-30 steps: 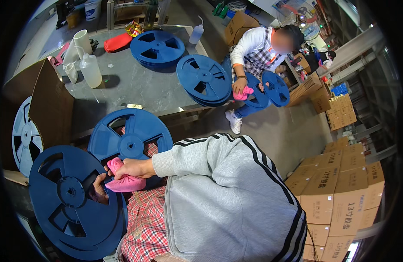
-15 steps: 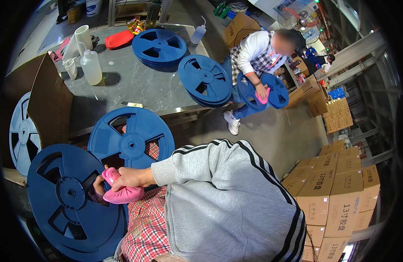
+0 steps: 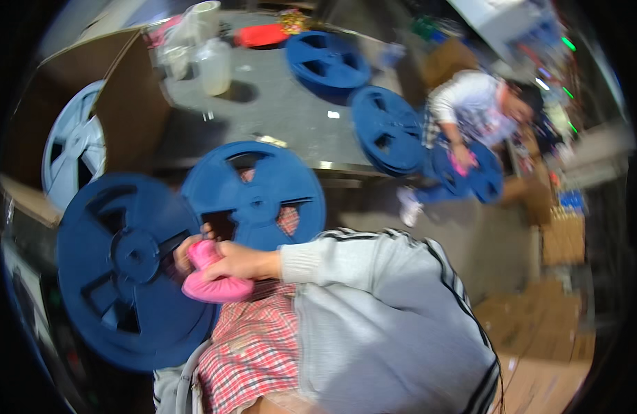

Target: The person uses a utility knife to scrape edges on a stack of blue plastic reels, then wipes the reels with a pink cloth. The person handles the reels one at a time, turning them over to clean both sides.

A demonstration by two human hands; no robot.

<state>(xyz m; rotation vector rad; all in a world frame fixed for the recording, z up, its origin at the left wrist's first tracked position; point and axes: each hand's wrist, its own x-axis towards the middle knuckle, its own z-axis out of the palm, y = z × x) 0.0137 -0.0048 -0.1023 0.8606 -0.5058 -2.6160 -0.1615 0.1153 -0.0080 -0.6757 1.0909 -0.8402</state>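
A large dark blue plastic reel (image 3: 134, 256) with cut-out windows stands tilted at my left, and another disc shows just under its lower edge. My left hand (image 3: 187, 252) has its fingers curled at this reel's right edge, partly hidden behind the cloth. In my right hand (image 3: 234, 261) a folded pink cloth (image 3: 218, 288) is bunched, close against the left hand and the reel's edge. Just beyond leans a second blue reel (image 3: 256, 202), with red checked fabric showing through its windows. The picture is smeared by motion.
A cardboard box (image 3: 128, 114) at the left holds a lighter blue reel (image 3: 75, 148). On the grey table (image 3: 277, 110) are a bottle (image 3: 214, 67), a red pouch (image 3: 262, 35) and stacked reels (image 3: 327, 61). A co-worker (image 3: 470, 103) wipes reels at the right. Cartons (image 3: 539, 331) stand lower right.
The whole view has shifted, so the table and reels appear farther right and higher. My hands keep nearly the same hold on the cloth and at the reel's edge.
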